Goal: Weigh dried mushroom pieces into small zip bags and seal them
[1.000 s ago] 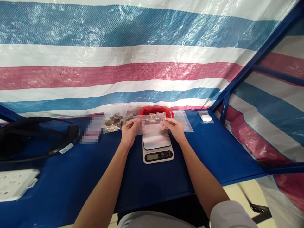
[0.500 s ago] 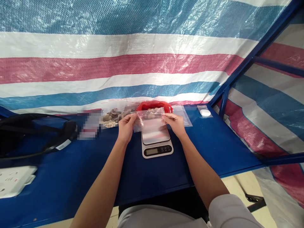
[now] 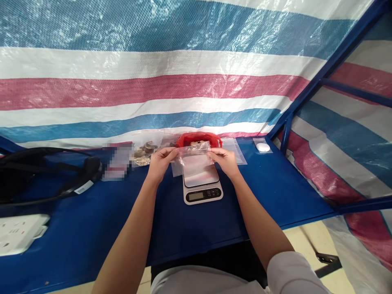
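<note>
Between my two hands a clear plastic bag (image 3: 193, 148) is held by its upper corners, over the back part of a white kitchen scale (image 3: 203, 197). My left hand (image 3: 162, 160) pinches the bag's left corner, thumb against fingers. At the right corner, my right hand (image 3: 224, 159) pinches it the same way. Behind the bag lies a red mesh bag (image 3: 215, 139) with pale pieces partly visible in it. Left of my left hand rests a clear bag of brownish dried pieces (image 3: 143, 153). The bag between my hands hides part of the scale's platform.
A flat clear bag (image 3: 237, 152) lies right of the red mesh. Farther right, a small white rounded object (image 3: 262, 147) rests on clear plastic. Black headgear with straps (image 3: 88, 175) and a white power strip (image 3: 21, 233) occupy the blue table's (image 3: 107, 228) left side. Striped sheeting (image 3: 153, 90) hangs behind.
My left hand has shifted slightly left and turned flatter, still pinching the bag. The bag's top edge sits a little lower. My right hand has barely moved, and the view has shifted slightly.
</note>
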Demonstrator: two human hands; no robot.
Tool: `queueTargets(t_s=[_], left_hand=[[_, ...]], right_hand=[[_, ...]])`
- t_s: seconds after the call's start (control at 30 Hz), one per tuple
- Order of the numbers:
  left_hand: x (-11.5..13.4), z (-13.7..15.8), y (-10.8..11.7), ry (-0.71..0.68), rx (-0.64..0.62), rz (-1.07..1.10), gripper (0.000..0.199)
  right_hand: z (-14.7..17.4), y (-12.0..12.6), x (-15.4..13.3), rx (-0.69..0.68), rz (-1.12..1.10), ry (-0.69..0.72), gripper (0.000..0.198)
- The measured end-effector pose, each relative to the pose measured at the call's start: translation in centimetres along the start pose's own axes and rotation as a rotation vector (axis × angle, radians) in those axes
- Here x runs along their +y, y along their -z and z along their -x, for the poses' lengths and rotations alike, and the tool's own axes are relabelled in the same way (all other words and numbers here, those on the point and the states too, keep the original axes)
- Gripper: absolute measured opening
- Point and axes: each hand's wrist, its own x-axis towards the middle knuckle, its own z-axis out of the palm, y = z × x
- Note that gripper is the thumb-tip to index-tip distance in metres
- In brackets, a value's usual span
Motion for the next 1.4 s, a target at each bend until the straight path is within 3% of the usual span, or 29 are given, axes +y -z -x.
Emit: queueTargets(t_s=[0.17,0.3,0.4,0.5,0.57,0.7,0.8,0.97,1.13,1.23,1.4], left_hand=[[2.8,-0.8,0.4,-0.114,-0.076,-0.270,0.036],[5.6,-1.8,-1.0,-0.126,-0.350,-0.490,0.026],[7.0,-2.6,-2.1,-0.078,-0.528,-0.500,0.023],[7.3,-3.2,-2.5,-0.025,-0.609,-0.472,0.024],[7.0,-3.4,-2.4,-0.016,-0.580,-0.416,0.025],[5.7,-3.0,-2.5,0.018,-0.393,-0.229,0.027],[4.3,-2.4,-3.5,0.039,-0.251,-0.047,0.028],[1.8,-1.3,-5.2,0.049,-0.082,0.104,0.031],[0.2,-0.3,-5.2,0.102,-0.066,0.167,0.032],[-0.3,-0.1,-4.9,0.151,-0.076,0.150,0.034],[-0.7,-0.2,-4.8,0.114,-0.090,0.088,0.036]], right_hand=[[-0.8,-0.1,-0.9,-0.104,0.087,0.035,0.030],[-1.7,-0.7,-2.4,-0.234,0.224,0.099,0.025],[-2.5,-1.3,-3.7,-0.320,0.303,0.176,0.020],[-3.0,-1.5,-4.5,-0.360,0.330,0.218,0.018],[-3.0,-1.4,-4.6,-0.328,0.308,0.196,0.018],[-2.4,-0.8,-4.1,-0.162,0.149,0.124,0.025],[-1.8,-1.0,-3.4,-0.033,-0.011,-0.028,0.038],[-1.2,-2.0,-2.5,0.004,-0.163,-0.201,0.043],[-1.2,-1.9,-2.1,0.042,-0.162,-0.188,0.042],[-1.2,-1.6,-1.9,-0.002,-0.127,-0.166,0.039],[-1.2,-1.7,-1.4,-0.075,-0.082,-0.122,0.035]])
